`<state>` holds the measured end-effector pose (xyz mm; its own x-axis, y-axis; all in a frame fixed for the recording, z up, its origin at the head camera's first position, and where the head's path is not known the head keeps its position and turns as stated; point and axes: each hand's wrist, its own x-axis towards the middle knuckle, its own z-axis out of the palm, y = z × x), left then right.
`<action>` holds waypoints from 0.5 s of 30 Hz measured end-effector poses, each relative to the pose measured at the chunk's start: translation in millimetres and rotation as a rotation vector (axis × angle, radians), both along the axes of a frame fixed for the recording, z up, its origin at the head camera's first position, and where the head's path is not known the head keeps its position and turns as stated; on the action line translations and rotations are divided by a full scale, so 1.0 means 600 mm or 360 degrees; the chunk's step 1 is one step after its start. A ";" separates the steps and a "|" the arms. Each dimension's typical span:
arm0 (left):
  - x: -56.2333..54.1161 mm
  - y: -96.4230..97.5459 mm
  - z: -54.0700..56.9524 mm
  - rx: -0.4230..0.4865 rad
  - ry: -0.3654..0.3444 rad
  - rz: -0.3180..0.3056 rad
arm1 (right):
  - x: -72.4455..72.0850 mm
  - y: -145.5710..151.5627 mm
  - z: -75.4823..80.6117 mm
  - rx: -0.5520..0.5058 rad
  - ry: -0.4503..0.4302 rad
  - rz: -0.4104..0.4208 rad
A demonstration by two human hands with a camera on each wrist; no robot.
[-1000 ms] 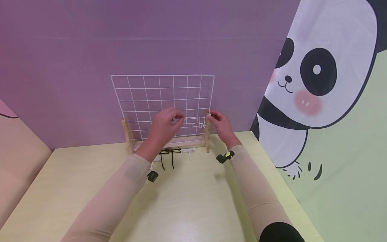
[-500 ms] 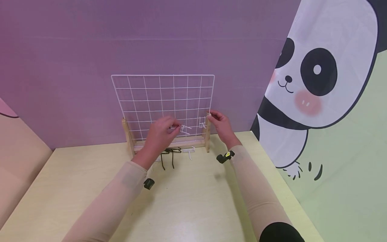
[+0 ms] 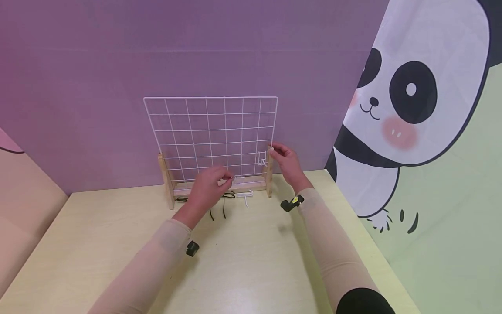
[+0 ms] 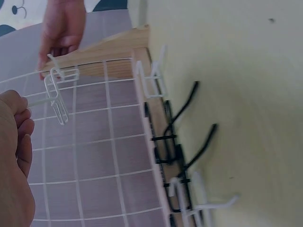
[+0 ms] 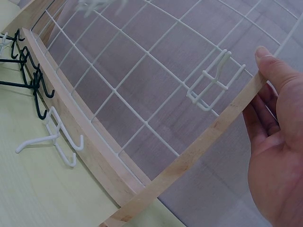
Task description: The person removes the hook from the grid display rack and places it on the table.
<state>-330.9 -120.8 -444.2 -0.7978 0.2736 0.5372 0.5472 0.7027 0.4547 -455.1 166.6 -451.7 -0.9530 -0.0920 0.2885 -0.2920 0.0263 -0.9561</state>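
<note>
My left hand pinches the stem of a white wire hook between thumb and fingers, in front of the lower part of a white wire grid panel. The hook looks apart from the grid. At the right side, my right hand grips the upper end of the wooden side post and the grid's edge, thumb in front and fingers behind. A second white hook hangs on the grid close to that post.
Along the base's wooden bar lie black hooks, a white hook at the right and another white hook further left. Everything stands on a pale wooden table. Behind is a purple backdrop.
My left hand has come down from mid-grid to near the base, carrying the white hook with it. The right hand has stayed on the post.
</note>
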 end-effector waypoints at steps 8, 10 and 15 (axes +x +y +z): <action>-0.003 0.004 -0.033 -0.0066 -0.0128 0.0027 | 0.001 0.000 0.000 0.0010 0.0007 -0.0003; -0.004 0.007 -0.041 -0.0064 -0.0167 0.0028 | 0.001 0.000 0.000 0.0011 0.0009 -0.0002; -0.007 0.011 -0.060 -0.0079 -0.0206 0.0000 | 0.001 -0.001 0.001 0.0002 0.0006 -0.0003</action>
<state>-335.0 -113.9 -480.0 -0.8595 0.2974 0.4158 0.4864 0.7262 0.4859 -454.2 165.8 -451.0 -0.9522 -0.0903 0.2919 -0.2953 0.0279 -0.9550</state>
